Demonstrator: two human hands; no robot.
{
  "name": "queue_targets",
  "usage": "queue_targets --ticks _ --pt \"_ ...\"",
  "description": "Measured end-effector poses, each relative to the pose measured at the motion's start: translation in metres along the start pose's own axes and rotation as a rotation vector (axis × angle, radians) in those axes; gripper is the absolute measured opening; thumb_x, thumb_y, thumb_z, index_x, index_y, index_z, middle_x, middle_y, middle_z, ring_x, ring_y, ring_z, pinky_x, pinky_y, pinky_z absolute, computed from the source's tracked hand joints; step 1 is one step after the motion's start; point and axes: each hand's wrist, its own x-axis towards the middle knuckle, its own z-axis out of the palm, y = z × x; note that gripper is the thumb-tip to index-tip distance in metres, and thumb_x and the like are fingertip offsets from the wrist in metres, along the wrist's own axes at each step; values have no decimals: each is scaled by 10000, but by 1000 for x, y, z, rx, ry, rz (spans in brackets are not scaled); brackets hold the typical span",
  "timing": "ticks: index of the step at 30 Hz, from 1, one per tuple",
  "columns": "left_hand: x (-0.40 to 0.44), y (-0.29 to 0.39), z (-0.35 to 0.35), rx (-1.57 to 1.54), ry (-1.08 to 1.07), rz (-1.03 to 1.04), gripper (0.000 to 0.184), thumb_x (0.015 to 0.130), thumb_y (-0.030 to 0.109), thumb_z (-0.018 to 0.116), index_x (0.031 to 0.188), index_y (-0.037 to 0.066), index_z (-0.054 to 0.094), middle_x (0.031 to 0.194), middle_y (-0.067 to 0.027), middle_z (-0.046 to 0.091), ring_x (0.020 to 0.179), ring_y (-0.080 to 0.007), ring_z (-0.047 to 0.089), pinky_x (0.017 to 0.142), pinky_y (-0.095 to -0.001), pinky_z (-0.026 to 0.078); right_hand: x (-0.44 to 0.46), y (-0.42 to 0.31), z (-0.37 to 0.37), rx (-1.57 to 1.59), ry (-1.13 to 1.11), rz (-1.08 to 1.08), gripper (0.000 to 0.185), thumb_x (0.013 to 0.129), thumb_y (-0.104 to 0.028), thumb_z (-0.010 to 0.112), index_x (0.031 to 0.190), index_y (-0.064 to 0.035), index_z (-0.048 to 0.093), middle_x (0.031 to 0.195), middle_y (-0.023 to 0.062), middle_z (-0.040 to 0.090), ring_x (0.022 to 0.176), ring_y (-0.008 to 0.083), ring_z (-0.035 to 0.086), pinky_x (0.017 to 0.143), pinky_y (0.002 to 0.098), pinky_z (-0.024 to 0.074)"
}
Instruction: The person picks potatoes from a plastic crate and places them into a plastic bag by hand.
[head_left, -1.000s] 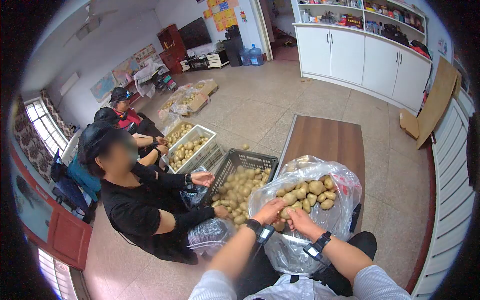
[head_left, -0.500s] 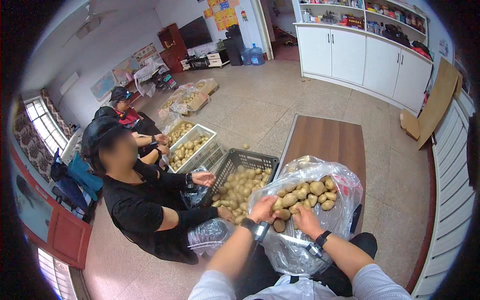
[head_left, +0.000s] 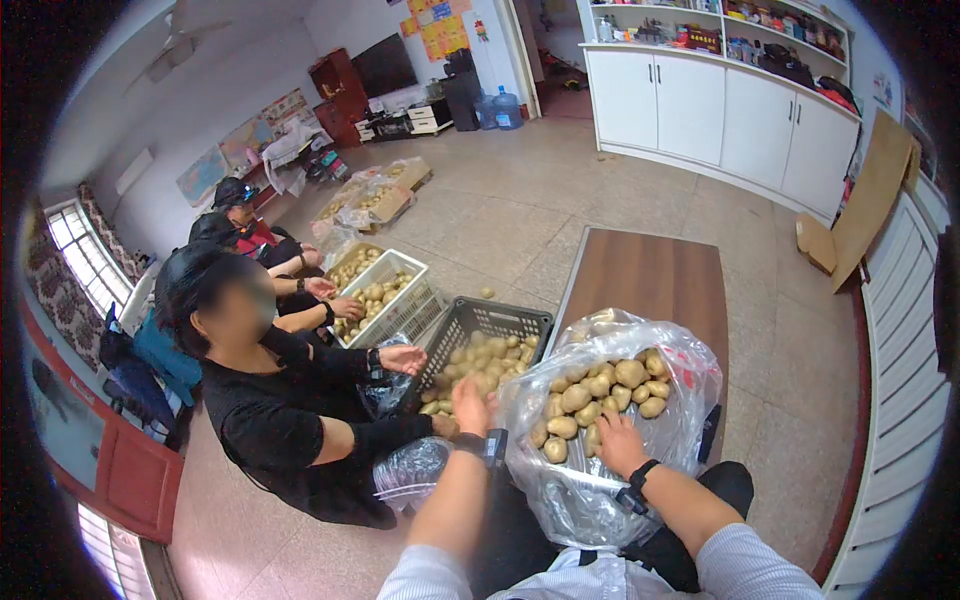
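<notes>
A clear plastic bag lies open in front of me, partly over my lap and the brown table, with several potatoes inside. My right hand reaches into it, its fingers curled around a potato at the near side of the pile. Over the near right corner of a dark slatted crate is my left hand, slightly blurred, fingers stretched out and nothing visible in them. Loose potatoes fill much of that crate, and my left hand hides some of them.
A co-worker in black sits close on my left, hands by the dark crate. Beyond are other people and a white crate of potatoes. The wooden table extends ahead. White cabinets line the back wall; cardboard leans at right.
My left hand has moved left from the potatoes in the bag to over the dark crate, its fingers opening out. My right hand stays in the bag, shifted slightly.
</notes>
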Motion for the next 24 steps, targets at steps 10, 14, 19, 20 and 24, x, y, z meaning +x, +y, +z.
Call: queue_targets --ticks 10,14,19,20,24 --pt "50 -38 -73 435 36 35 239 829 278 596 978 93 569 873 -122 602 676 -276 600 554 -398 486 -8 -16 3 -102 -89 -142 288 805 -136 541 1081 -76 597 1158 128 524 1008 347 531 787 457 481" --pt "64 -49 -92 1289 -118 445 223 762 298 647 819 87 603 782 -118 620 655 -281 604 568 -403 473 -11 -17 7 -112 -10 -187 310 812 -129 530 1110 -86 601 1157 130 515 997 345 538 785 448 482" --pt "65 -51 -90 1764 -249 968 258 678 322 711 620 79 647 668 -112 643 629 -288 609 584 -410 456 -13 -17 6 -97 -99 -121 282 824 -146 539 1093 -93 603 1190 169 493 1004 360 539 813 454 479" --pt "58 -43 -86 1772 -255 896 259 676 324 709 612 81 646 664 -109 642 632 -284 610 587 -405 458 -15 -15 8 -98 -100 -121 282 824 -146 539 1093 -93 603 1190 169 493 1004 360 539 813 454 479" --pt "51 -30 -81 1808 -345 692 225 704 282 689 628 76 643 645 -106 633 617 -270 616 576 -391 473 -22 -5 14 -79 -49 -149 247 827 -160 557 1059 -94 608 1183 180 493 961 366 556 811 461 482"
